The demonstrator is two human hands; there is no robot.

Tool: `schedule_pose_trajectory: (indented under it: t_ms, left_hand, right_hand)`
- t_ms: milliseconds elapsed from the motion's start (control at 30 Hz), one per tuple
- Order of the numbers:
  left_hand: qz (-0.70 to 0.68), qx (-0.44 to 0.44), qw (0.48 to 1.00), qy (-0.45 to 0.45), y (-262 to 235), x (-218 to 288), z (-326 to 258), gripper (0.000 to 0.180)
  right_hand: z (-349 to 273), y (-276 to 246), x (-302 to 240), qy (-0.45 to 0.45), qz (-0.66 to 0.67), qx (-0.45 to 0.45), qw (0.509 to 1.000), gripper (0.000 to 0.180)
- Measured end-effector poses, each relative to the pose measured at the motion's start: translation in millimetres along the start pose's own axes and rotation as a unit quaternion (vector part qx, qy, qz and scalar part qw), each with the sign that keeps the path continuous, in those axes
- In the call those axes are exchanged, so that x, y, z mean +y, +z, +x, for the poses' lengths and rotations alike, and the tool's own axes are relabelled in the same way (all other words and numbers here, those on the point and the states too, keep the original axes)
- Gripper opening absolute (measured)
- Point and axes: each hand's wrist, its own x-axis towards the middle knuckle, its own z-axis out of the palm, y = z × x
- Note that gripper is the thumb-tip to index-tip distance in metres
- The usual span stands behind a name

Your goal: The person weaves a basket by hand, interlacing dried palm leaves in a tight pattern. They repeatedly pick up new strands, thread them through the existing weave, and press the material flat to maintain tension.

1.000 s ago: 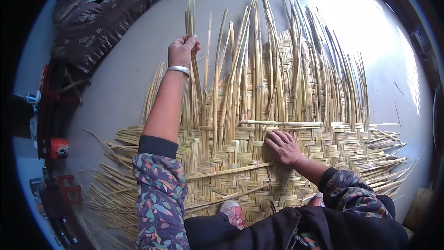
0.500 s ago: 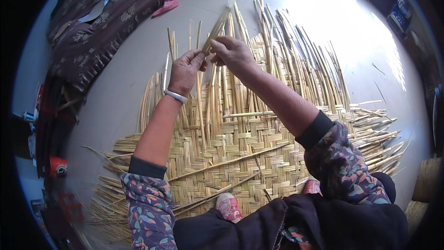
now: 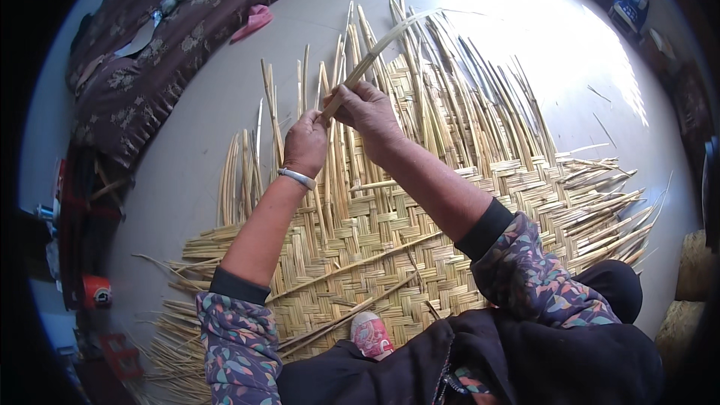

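Note:
Between my two hands runs a flattened reed strip (image 3: 365, 64), its pale, frayed tip slanting up and to the right. My left hand (image 3: 306, 142), with a silvery bracelet on the wrist, is closed around the strip's lower end. Just above it, my right hand (image 3: 365, 114) pinches the same strip. Both hands are over the far left part of a woven reed mat (image 3: 360, 244) on the floor. Upright loose reed ends (image 3: 517, 116) stick out along the mat's far edge, partly hidden behind my hands and forearms.
Several loose reeds (image 3: 352, 266) lie across the weave. My shoe (image 3: 370, 334) rests on the mat's near side. A dark flowered cloth (image 3: 142, 52) drapes furniture at the upper left, with a pink cloth (image 3: 253, 21) beside it. Straw-coloured blocks (image 3: 694, 266) stand at the right.
Both hands have come lower and nearer to me, the right hand shifting left. The reed strip has tilted over to the right. The whole view has shifted slightly.

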Motion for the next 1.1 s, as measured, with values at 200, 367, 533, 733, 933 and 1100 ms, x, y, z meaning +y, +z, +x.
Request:
schedule_pose_trajectory:
  t_ms: [200,367,533,733,933,1100]
  left_hand:
    - [-0.148,0.027,0.984,-0.092,-10,-7,4,0.019]
    - [-0.213,-0.102,0.972,0.002,-18,-2,-17,0.016]
    - [0.066,-0.065,0.983,0.156,-9,-9,-37,0.011]
    - [0.085,-0.004,0.983,0.161,3,-3,-41,0.008]
    - [-0.057,0.098,0.993,-0.044,-47,-41,10,0.016]
    - [-0.088,0.246,0.959,0.11,-95,-26,15,0.044]
  right_hand:
    - [-16,16,15,0.018,0.09,-0.026,0.995,0.015]
    - [-12,-9,10,0.052,0.176,-0.006,0.983,0.017]
    - [-29,-19,20,0.104,0.17,0.04,0.979,0.017]
    - [-37,-24,23,0.106,0.208,0.015,0.972,0.018]
    - [-70,7,16,0.15,0.087,-0.133,0.976,0.018]
    - [-122,11,42,-0.004,-0.377,-0.36,0.854,0.013]
